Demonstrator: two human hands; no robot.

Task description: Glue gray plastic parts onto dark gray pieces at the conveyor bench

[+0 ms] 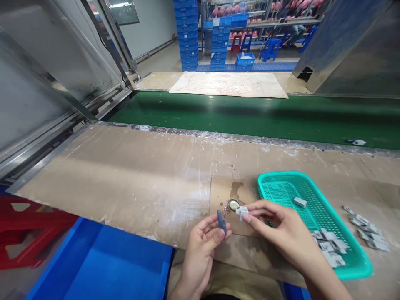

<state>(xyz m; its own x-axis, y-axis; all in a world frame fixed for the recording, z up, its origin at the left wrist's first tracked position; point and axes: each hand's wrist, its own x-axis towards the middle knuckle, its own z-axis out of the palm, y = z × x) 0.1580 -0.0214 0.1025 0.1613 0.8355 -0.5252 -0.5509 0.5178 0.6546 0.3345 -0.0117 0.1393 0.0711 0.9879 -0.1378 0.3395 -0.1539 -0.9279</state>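
Note:
My left hand (208, 239) pinches a small dark blue-grey plastic piece (221, 221), narrow at its upper end. Between the thumb and fingers of my right hand (275, 218) is a small light grey block-shaped part (242, 211). The grey part is at the edge of a round bottle-cap-like dish (233, 204) with pale contents; whether they touch I cannot tell. Under the dish lies a cardboard sheet (218, 191) with wet brown stains. Beside my right hand stands a green plastic basket (315, 187), partly hidden by my forearm, with several light grey parts (333, 246) in it.
Several grey parts (370, 231) lie on the table (140, 175) right of the basket. Beyond runs a green conveyor belt (234, 112), carrying a small piece (358, 142) at right. A blue bin (125, 258) and red stool (34, 229) stand at lower left. Blue crates (187, 37) are stacked behind.

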